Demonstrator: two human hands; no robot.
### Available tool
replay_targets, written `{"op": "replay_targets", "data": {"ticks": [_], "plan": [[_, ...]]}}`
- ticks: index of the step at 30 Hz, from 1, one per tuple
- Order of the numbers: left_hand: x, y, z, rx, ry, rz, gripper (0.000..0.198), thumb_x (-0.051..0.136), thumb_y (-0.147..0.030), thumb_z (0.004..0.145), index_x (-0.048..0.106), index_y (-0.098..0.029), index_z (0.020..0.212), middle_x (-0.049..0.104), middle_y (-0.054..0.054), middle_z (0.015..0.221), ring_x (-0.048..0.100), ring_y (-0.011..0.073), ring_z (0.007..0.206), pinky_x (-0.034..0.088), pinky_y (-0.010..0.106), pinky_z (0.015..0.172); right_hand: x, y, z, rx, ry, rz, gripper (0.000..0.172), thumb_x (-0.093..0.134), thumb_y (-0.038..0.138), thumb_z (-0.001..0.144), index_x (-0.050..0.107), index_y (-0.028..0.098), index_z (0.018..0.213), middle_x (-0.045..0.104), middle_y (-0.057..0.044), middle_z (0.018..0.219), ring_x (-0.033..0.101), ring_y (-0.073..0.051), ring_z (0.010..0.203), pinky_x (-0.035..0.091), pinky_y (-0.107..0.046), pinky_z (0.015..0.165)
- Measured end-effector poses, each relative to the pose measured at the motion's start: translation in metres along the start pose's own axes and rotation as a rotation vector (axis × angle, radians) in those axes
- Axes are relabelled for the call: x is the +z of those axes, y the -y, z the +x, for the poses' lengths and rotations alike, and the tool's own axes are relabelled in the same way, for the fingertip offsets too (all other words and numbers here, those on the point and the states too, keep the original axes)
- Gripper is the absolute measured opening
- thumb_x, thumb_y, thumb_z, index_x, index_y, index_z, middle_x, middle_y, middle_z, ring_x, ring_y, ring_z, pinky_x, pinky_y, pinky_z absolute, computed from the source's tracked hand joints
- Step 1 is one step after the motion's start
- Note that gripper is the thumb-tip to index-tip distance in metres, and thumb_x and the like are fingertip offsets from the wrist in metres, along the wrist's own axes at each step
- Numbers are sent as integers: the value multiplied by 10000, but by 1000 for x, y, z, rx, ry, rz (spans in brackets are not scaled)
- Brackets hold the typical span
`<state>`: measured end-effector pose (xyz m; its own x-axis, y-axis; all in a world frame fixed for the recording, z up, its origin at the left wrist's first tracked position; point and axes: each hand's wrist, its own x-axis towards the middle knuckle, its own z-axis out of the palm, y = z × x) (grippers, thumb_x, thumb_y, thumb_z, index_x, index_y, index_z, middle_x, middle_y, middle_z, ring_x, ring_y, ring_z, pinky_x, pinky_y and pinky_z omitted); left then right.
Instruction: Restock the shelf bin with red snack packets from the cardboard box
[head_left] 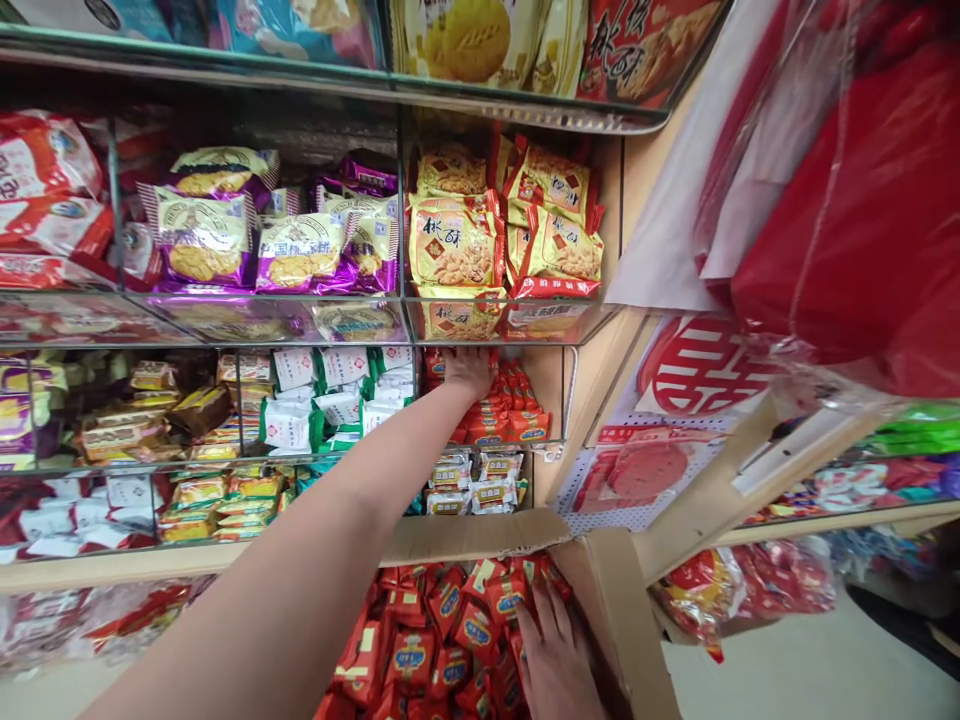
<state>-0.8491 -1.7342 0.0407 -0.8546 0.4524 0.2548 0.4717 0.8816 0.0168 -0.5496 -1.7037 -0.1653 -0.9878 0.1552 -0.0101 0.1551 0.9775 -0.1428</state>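
My left arm stretches up to a shelf compartment of small red-wrapped snack packets (491, 428). There my left hand (469, 372) lies palm down on the packets at the back, close under the shelf above. Its fingers show only in part and look stretched out, with nothing seen in them. Below, a cardboard box (626, 610) holds many similar red packets (411, 655) with blue and gold labels. Inside its right side, my right hand (555, 650) rests on the packets, fingers apart and extended.
Purple-and-cream cookie packs (202, 240) and yellow-and-red packs (457, 240) fill the shelf above. White-and-green packets (289, 425) sit left of my left hand. Small white-and-gold packets (472, 485) lie below. A red item in clear plastic (862, 220) hangs at right, near a wooden upright (600, 390).
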Motion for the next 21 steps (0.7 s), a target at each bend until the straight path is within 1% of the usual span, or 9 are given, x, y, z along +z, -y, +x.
{"op": "replay_targets", "data": {"ticks": [3, 6, 10, 12, 15, 17, 18, 20, 21], "plan": [[-4, 1, 1, 9, 23, 3, 583, 398, -447, 830, 302, -210, 1354, 298, 110, 1439, 155, 349, 1324, 171, 559, 1007, 2, 4, 0, 2, -7, -21, 460, 447, 107, 746, 576, 218, 1173, 438, -99, 1330, 354, -317, 1244, 378, -502, 952], [-6, 3, 0, 15, 26, -3, 600, 387, -461, 827, 266, -235, 1369, 258, 93, 1458, 137, 350, 1328, 146, 574, 1012, 9, 5, -2, -15, -12, -35, 450, 462, 93, 726, 604, 240, 1127, 416, -82, 1350, 304, -317, 1270, 352, -524, 962], [-9, 3, 0, 19, 30, -21, 658, 436, -502, 788, 265, -244, 1368, 251, 97, 1461, 140, 378, 1319, 133, 615, 996, 24, 4, -8, -47, -25, 32, 374, 441, 122, 772, 629, 201, 1086, 422, -104, 1344, 296, -338, 1270, 304, -562, 982], [-13, 2, -1, 37, 13, -31, 656, 442, -505, 785, 270, -247, 1364, 268, 96, 1454, 153, 381, 1313, 116, 626, 995, 30, 6, -11, -67, -5, 56, 355, 404, 104, 795, 652, 189, 1034, 462, -113, 1313, 333, -337, 1254, 312, -559, 976], [-23, -1, -9, 71, -24, -40, 614, 469, -417, 795, 292, -232, 1354, 304, 107, 1434, 180, 383, 1302, 104, 636, 993, 30, 10, -14, -58, 14, 54, 370, 367, 50, 801, 674, 202, 941, 588, -98, 1185, 406, -312, 1214, 367, -509, 943], [-32, -5, -25, 103, -49, -44, 595, 505, -348, 782, 334, -207, 1334, 333, 128, 1412, 211, 383, 1289, 120, 632, 994, 24, 13, -13, -19, 9, 40, 332, 420, 56, 792, 669, 209, 950, 637, -91, 1097, 455, -304, 1171, 392, -473, 920], [-36, -7, -38, 123, -63, -44, 579, 516, -329, 776, 361, -201, 1320, 340, 133, 1405, 225, 376, 1285, 128, 620, 1002, 19, 14, -13, -5, 19, 36, 303, 481, 80, 775, 659, 207, 985, 639, -95, 1083, 477, -306, 1141, 402, -458, 907], [-46, -11, -73, 204, -97, -60, 506, 498, -327, 793, 420, -210, 1280, 336, 121, 1406, 238, 339, 1288, 129, 573, 1032, 9, 13, -11, 3, 85, 36, 327, 617, 139, 700, 648, 191, 1021, 620, -114, 1102, 500, -319, 1092, 417, -441, 877], [-51, -12, -94, 276, -116, -79, 462, 486, -336, 804, 452, -235, 1253, 313, 93, 1423, 229, 315, 1298, 143, 537, 1047, 4, 12, -10, -5, 124, 40, 353, 662, 155, 660, 652, 185, 1011, 599, -122, 1136, 489, -326, 1098, 413, -440, 878]]}}
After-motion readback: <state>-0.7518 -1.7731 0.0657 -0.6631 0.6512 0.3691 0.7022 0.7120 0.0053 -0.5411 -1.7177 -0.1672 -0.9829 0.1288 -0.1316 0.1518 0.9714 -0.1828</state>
